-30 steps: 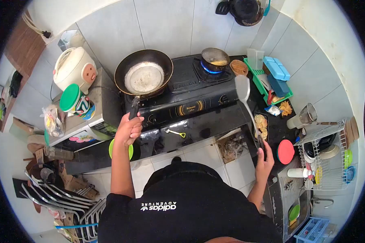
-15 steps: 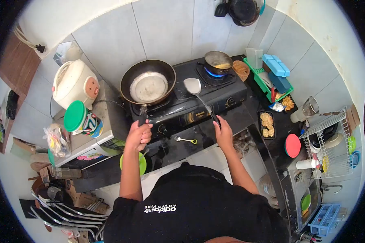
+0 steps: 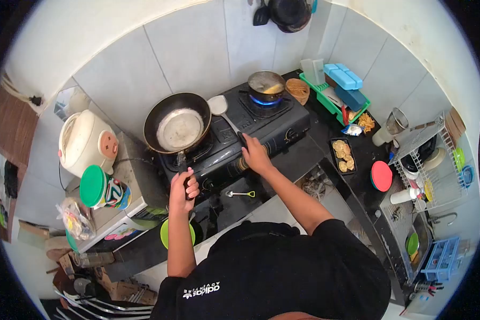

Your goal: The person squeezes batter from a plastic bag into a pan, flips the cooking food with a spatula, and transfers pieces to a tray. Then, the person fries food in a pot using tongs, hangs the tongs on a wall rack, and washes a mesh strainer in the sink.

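My left hand (image 3: 184, 188) is closed round the handle of a black frying pan (image 3: 154, 121), which sits over the left side of the stove. A pale, whitish patch covers the pan's bottom; I cannot tell what it is. In my right hand (image 3: 257, 156) is the black handle of a metal spatula (image 3: 217, 105). Its blade is beside the pan's right rim, above the stove (image 3: 240, 114); whether it touches the rim I cannot tell. A smaller pan (image 3: 255, 80) with liquid and a yellowish piece of food stands over a blue flame on the right burner.
Fried pieces fill a black tray (image 3: 338, 162) on the right counter, near a green basket (image 3: 310, 85) and a dish rack (image 3: 429, 186). A rice cooker (image 3: 82, 144) and green-lidded tub (image 3: 93, 184) stand left. A small spoon (image 3: 240, 194) lies before the stove.
My right hand has brought the spatula leftward, close to the frying pan's rim. My left hand keeps its grip on the pan handle. The camera view has shifted and tilted slightly.
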Motion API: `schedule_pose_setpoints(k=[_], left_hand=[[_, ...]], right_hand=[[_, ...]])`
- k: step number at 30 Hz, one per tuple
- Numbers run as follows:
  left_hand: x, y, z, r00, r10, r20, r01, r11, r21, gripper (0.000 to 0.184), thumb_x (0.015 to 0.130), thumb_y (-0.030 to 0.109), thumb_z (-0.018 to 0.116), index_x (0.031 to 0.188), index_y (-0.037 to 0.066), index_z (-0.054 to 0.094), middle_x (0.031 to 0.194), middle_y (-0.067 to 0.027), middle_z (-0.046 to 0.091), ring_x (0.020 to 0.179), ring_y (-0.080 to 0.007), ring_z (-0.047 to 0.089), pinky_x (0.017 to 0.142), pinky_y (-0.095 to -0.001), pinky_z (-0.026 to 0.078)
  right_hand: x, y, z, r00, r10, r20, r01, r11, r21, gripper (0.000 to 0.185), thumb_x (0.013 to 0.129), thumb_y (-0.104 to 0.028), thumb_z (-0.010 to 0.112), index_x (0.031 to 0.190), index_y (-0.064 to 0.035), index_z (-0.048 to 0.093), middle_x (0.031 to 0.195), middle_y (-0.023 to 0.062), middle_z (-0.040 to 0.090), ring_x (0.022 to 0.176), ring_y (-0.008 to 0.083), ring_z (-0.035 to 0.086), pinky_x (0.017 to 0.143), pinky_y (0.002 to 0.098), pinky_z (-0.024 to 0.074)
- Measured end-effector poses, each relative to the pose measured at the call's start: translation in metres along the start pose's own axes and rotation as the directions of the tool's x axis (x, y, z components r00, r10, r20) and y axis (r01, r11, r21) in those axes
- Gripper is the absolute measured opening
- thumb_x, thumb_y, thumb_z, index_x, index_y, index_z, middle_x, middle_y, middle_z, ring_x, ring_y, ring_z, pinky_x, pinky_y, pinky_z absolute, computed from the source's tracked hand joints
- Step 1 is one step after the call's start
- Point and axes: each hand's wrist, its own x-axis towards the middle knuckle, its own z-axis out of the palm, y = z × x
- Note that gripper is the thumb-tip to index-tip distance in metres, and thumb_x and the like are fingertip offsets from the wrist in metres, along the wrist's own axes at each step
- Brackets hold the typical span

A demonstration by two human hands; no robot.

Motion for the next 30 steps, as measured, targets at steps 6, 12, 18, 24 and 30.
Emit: schedule_pose_setpoints(k=[6, 12, 18, 24, 30], left_hand=[[-0.005, -0.003, 0.0, 0.999, -0.041, -0.005, 0.04, 0.992, -0.119, 0.023, 0.098, 0.023, 0.059, 0.116, 0.008, 0.06, 0.068, -0.0025, 0.048, 0.052, -0.0107, 0.044, 0.046, -0.0248, 0.036], [-0.016, -0.015, 0.009, 1.0, -0.002, -0.012, 0.0, 0.975, -0.223, 0.056, 0.099, 0.055, 0.052, 0.121, 0.003, 0.059, 0.072, -0.0049, 0.049, 0.057, -0.0149, 0.046, 0.052, -0.0262, 0.04], [-0.014, -0.03, -0.002, 0.992, 0.009, 0.128, 0.065, 0.829, -0.555, 0.073, 0.097, 0.055, 0.056, 0.136, -0.007, 0.052, 0.076, -0.0045, 0.045, 0.067, -0.0158, 0.044, 0.057, -0.0236, 0.043], [-0.01, -0.088, -0.001, 0.932, 0.023, 0.362, 0.31, 0.467, -0.828, 0.056, 0.099, 0.036, 0.059, 0.138, -0.003, 0.05, 0.089, -0.0041, 0.047, 0.074, -0.0148, 0.048, 0.065, -0.0262, 0.05], [-0.037, -0.155, 0.116, 0.951, -0.138, 0.277, 0.186, 0.971, -0.152, 0.035, 0.101, 0.034, 0.052, 0.118, 0.004, 0.057, 0.099, -0.0059, 0.053, 0.077, -0.0136, 0.05, 0.059, -0.0266, 0.044]], right_hand=[[0.0, -0.003, -0.004, 0.998, 0.037, 0.046, -0.038, 0.999, 0.024, 0.058, 0.091, -0.009, 0.063, 0.145, -0.0011, 0.042, 0.118, 0.0257, 0.053, 0.107, 0.0469, 0.057, 0.093, 0.0482, 0.0485], [-0.046, -0.001, -0.043, 0.995, 0.083, 0.045, -0.092, 0.963, 0.252, 0.054, 0.095, -0.01, 0.062, 0.145, -0.0045, 0.042, 0.119, 0.0211, 0.051, 0.104, 0.0385, 0.058, 0.092, 0.044, 0.0484], [-0.189, 0.055, -0.101, 0.895, 0.359, 0.265, -0.433, 0.842, 0.321, 0.037, 0.094, -0.004, 0.059, 0.132, -0.005, 0.057, 0.092, 0.0075, 0.063, 0.083, 0.0161, 0.062, 0.078, 0.0293, 0.0518], [-0.308, 0.079, -0.155, 0.671, 0.683, 0.288, -0.728, 0.533, 0.432, 0.031, 0.095, -0.004, 0.054, 0.125, -0.0037, 0.063, 0.088, 0.0059, 0.069, 0.075, 0.0118, 0.063, 0.072, 0.0292, 0.053], [-0.367, 0.113, -0.212, 0.597, 0.767, 0.237, -0.773, 0.47, 0.426, 0.029, 0.095, -0.005, 0.053, 0.121, -0.003, 0.064, 0.085, 0.0055, 0.068, 0.073, 0.0123, 0.063, 0.069, 0.0288, 0.0531]])
